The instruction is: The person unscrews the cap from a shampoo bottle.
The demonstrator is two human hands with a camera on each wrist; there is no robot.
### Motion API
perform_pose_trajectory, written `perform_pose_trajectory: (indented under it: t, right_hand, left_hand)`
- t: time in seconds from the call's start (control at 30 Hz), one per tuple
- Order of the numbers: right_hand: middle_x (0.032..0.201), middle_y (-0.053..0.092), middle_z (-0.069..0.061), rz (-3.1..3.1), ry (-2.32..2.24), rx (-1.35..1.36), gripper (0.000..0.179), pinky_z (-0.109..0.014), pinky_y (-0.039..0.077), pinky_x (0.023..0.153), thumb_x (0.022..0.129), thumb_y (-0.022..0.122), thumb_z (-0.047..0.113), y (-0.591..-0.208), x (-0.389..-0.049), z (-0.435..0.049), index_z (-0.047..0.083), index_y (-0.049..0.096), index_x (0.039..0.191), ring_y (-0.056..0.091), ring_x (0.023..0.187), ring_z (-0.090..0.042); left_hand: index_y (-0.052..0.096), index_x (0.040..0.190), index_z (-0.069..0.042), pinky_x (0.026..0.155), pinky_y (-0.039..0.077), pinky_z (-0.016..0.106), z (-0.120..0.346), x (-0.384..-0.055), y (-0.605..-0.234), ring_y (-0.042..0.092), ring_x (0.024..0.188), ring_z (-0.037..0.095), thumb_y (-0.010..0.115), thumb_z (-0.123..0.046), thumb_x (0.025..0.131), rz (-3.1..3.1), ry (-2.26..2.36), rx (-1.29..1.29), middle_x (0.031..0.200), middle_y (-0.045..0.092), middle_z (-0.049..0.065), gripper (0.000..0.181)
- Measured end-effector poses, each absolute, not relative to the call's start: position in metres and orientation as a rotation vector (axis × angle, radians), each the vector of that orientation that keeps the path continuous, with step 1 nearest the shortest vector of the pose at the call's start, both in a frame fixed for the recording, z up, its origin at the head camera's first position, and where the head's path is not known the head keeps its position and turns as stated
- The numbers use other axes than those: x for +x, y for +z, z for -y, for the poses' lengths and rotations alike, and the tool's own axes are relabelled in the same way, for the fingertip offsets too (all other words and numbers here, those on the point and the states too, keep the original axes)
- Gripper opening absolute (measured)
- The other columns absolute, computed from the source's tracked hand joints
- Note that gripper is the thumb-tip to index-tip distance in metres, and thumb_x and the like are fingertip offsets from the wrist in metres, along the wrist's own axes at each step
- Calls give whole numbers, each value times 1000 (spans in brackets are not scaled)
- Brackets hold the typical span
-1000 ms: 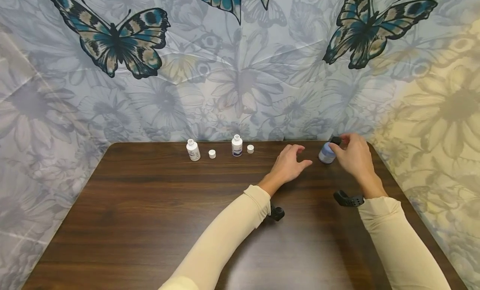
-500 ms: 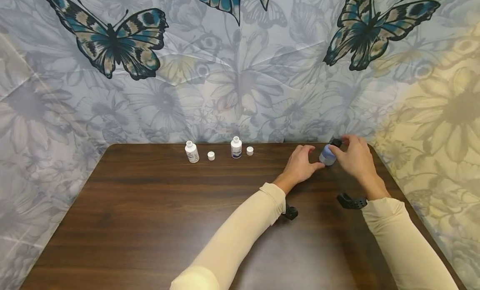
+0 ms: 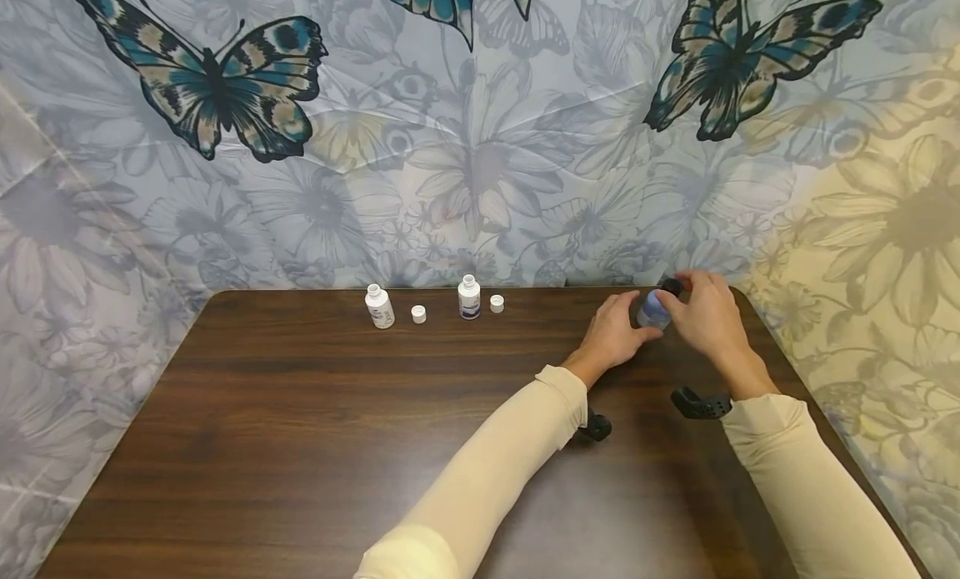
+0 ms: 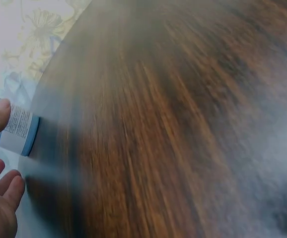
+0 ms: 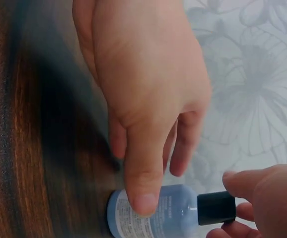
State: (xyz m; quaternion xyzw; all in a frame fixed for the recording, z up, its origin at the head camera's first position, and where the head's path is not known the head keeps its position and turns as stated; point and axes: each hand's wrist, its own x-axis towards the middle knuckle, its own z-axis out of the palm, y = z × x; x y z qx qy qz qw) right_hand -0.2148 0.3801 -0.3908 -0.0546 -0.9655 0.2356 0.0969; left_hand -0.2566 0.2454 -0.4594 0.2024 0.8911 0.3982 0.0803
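Blue bottle (image 3: 654, 313) sits far right on the surface (image 3: 300, 412), black cap (image 5: 216, 208) pinched by the right hand (image 3: 708, 319). Left hand (image 3: 611, 333) is spread around its body, grip unclear.

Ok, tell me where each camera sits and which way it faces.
Head: worn on the head, looking forward and down over the table; both sleeves, left hand and right hand show.
Left wrist: worn there, looking across the table; blue bottle and fingers at the left edge.
Right wrist: worn there, facing the bottle and black cap; both hands show.
Shared: both wrist views include the bottle.
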Motion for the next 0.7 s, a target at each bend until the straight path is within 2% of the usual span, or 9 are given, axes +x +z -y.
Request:
perform_pose_trajectory:
  t: [0.27,0.7]
  right_hand:
    - [125,51,-35,2835,710,-177,49,-66,45,86,104,57,24,-392,-220,-381,-9,51,140,48,113,-52]
    - [123,51,-36,2777,735,-159,42,-65,43,87,105,56,19,-400,-220,-382,-10,55,135,50,109,-52]
  left_hand:
    - [46,153,-25,104,52,23,-252,-257,-459,60,129,11,73,-45,93,-2667,1221,643,146,58,-6,69]
    - [60,139,-21,90,54,19,-257,-260,-463,65,109,9,73,-45,93,-2722,1298,629,125,65,-4,54]
